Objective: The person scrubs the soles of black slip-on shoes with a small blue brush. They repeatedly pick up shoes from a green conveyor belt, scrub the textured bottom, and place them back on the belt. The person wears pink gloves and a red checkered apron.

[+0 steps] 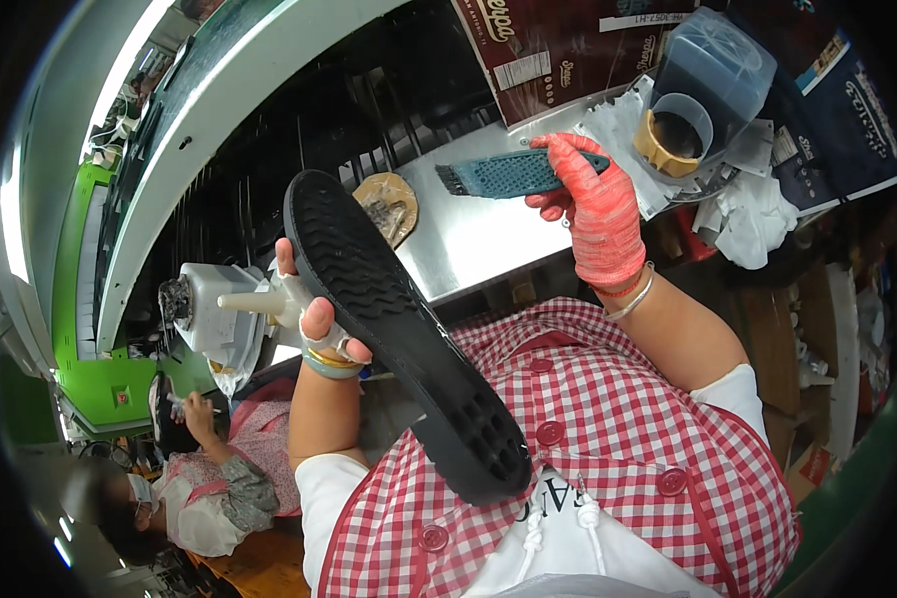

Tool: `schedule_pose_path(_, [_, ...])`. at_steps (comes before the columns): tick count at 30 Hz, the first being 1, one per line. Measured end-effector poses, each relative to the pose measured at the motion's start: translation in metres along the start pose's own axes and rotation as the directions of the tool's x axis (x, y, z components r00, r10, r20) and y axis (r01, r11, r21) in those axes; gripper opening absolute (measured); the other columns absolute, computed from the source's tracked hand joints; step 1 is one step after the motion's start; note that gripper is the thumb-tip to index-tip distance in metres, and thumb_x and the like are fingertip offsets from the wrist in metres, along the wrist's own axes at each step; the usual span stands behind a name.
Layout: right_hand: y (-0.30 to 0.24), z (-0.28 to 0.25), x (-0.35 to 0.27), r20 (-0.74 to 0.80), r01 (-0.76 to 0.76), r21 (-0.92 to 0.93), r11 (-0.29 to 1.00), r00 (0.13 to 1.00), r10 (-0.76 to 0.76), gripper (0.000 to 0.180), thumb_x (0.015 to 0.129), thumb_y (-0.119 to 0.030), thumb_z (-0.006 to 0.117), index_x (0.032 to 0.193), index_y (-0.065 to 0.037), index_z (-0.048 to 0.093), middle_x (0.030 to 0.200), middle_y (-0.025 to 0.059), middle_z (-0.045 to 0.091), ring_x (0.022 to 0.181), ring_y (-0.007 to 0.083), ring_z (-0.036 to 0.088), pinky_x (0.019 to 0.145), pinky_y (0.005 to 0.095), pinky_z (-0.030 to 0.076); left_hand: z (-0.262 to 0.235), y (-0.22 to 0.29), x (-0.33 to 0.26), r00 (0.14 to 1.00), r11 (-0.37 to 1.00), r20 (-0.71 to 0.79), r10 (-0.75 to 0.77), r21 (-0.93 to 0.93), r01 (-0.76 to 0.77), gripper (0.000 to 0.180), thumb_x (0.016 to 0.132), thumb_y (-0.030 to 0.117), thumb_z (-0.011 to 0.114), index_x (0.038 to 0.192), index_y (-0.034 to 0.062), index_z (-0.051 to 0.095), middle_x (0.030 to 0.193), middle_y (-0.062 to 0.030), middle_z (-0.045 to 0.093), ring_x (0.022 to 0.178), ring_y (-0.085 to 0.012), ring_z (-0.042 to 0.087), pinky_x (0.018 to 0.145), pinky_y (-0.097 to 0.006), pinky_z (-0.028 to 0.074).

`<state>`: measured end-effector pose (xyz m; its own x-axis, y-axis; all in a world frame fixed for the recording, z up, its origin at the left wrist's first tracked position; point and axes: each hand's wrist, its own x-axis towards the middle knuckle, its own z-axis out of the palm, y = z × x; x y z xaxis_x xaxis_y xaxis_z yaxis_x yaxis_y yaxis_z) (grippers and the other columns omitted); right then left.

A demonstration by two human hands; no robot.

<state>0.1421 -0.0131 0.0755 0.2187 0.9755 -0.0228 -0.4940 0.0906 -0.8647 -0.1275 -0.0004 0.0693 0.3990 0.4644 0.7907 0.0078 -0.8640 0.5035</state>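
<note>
My left hand [314, 314] grips a long black shoe sole [369, 269] by its edge, bare fingertips curled round its side. The sole stands tilted in front of my body, its wavy tread and heel pockets showing. White wrapping covers part of that hand, and a pale tapering piece [249, 302] sticks out from it; I cannot tell whether it is a covered finger. In a coral-red fingerless glove, my right hand [598, 204] holds a teal brush [513, 173] by its handle. The dark bristles point left, apart from the sole.
A metal worktop [488, 234] carries a round tan lid or pad [387, 207] with dark smears. At the back right stand a cup of dark liquid [680, 130], a translucent container [723, 65] and crumpled white paper [752, 219]. A white plastic jug [219, 309] and another person [219, 468] are at left.
</note>
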Motion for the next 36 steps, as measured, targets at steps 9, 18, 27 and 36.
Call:
schedule_pose_path(9, [-0.024,0.014,-0.032,0.152,-0.078,-0.003,0.997,0.985,0.077,0.019,0.092,-0.020,0.052,0.102,-0.006,0.061,0.087,0.0044,0.063,0.062,0.0087,0.061,0.052,0.0165,0.045,0.000,0.013,0.006,0.995,0.978,0.100,0.009,-0.208,0.012,0.072,0.082,0.036,0.062,0.141,0.0195,0.023,0.146,-0.0138,0.025,0.131,-0.0305,0.032,0.110,-0.045,0.023])
schedule_pose_path(18, [-0.025,0.023,-0.053,0.339,0.183,-0.293,0.938,0.938,-0.077,0.013,0.088,-0.009,0.056,0.095,-0.001,0.062,0.078,0.0024,0.063,0.070,0.0064,0.056,0.061,0.0210,0.047,0.000,0.019,0.013,0.991,0.987,0.109,0.082,0.131,-0.096,0.061,0.087,0.052,0.047,0.137,0.0252,0.024,0.139,-0.0122,0.036,0.127,-0.0310,0.039,0.111,-0.045,0.015])
schedule_pose_path(27, [-0.033,0.022,-0.056,0.411,0.272,-0.363,0.891,0.905,-0.109,0.013,0.086,-0.008,0.054,0.091,0.000,0.062,0.075,0.0071,0.061,0.069,0.0071,0.055,0.065,0.0239,0.048,-0.008,0.012,0.002,0.986,0.994,0.149,0.069,0.080,-0.081,0.080,0.078,0.033,0.068,0.141,0.0113,0.022,0.142,-0.0170,0.028,0.128,-0.0303,0.035,0.106,-0.044,0.033])
schedule_pose_path(36, [-0.044,0.013,-0.064,0.447,0.082,-0.325,0.942,0.891,0.077,0.013,0.089,-0.006,0.051,0.095,0.001,0.060,0.091,0.0046,0.061,0.087,0.0098,0.055,0.080,0.0259,0.044,-0.018,0.005,-0.025,0.999,0.952,0.000,-0.045,0.303,0.043,0.052,0.089,0.050,0.041,0.134,0.0268,0.028,0.142,-0.0225,0.023,0.125,-0.0399,0.036,0.109,-0.048,0.026])
